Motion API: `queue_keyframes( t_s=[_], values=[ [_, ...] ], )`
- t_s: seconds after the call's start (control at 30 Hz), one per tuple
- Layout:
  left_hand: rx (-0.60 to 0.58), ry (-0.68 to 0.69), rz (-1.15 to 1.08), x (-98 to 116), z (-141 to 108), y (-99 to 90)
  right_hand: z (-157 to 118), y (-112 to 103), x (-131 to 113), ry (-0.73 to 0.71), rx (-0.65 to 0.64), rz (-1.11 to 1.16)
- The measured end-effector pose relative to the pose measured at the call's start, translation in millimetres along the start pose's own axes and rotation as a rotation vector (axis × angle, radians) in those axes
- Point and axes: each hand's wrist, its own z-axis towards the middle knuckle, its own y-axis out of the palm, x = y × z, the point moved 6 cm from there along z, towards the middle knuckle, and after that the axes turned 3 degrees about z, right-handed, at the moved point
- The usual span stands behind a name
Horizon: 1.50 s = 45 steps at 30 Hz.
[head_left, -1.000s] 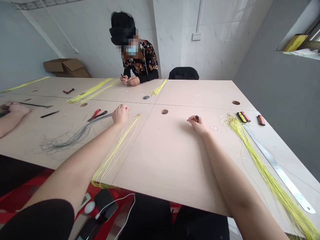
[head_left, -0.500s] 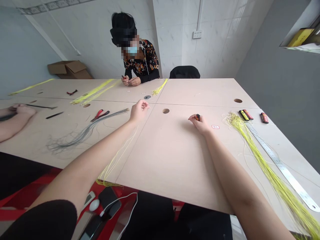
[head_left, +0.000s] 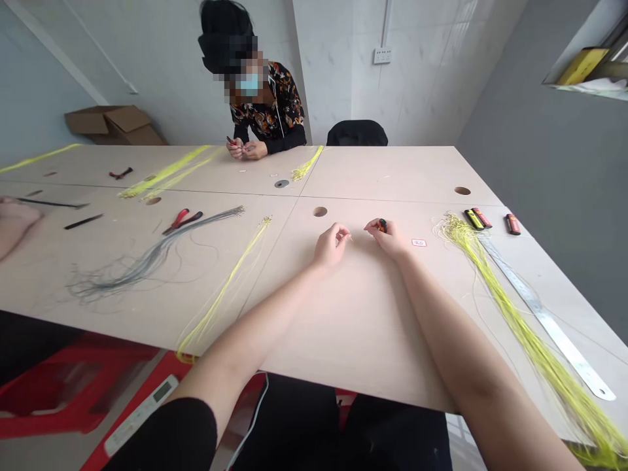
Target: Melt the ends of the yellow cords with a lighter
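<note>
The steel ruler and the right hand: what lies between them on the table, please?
In the head view, a small red-edged label and yellow cords lie between the right hand and the steel ruler.

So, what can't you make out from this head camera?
Head view only:
The small dark object in the right hand: fingers cover most of it.
Whether the left hand holds anything: too small to tell.
The white tag: its print is too small to read.
Another person's hand at the left edge: cut off by the frame.
The yellow cords: ends cut off at lower right.
</note>
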Motion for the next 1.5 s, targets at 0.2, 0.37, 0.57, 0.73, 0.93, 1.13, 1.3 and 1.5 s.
queue_keyframes(
  t_s=[0.2, 0.37, 0.57, 0.73, 0.93, 1.13, 1.3, 1.5],
  values=[
    [-0.006, -0.121, -0.039, -14.2, 0.8, -3.7, -7.9, 9.3, -18.0, -0.179, 0.027, -0.182],
    [0.007, -0.160, -0.076, -19.5, 2.2, -2.6, -9.2, 19.7, -18.6, -0.155, -0.100, -0.165],
    [-0.026, -0.134, -0.071, -17.6, 3.2, 0.3, -8.4, 21.4, -16.1, -0.082, -0.204, -0.147],
    [-0.050, -0.098, -0.044, -10.7, 2.6, 1.2, -10.6, 26.2, -20.4, -0.088, -0.269, -0.215],
    [-0.102, -0.092, -0.039, -4.0, 1.1, 1.7, -10.5, 26.6, -19.0, -0.050, -0.264, -0.248],
    [-0.107, -0.086, -0.056, -3.1, 1.7, 2.4, -10.0, 27.9, -18.4, -0.080, -0.286, -0.224],
    [-0.124, -0.080, -0.063, -2.8, 1.3, 3.3, -9.9, 28.8, -19.6, -0.095, -0.297, -0.223],
    [-0.132, -0.068, -0.064, -1.3, 1.1, 4.1, -8.3, 28.5, -16.1, -0.089, -0.298, -0.236]
  ],
)
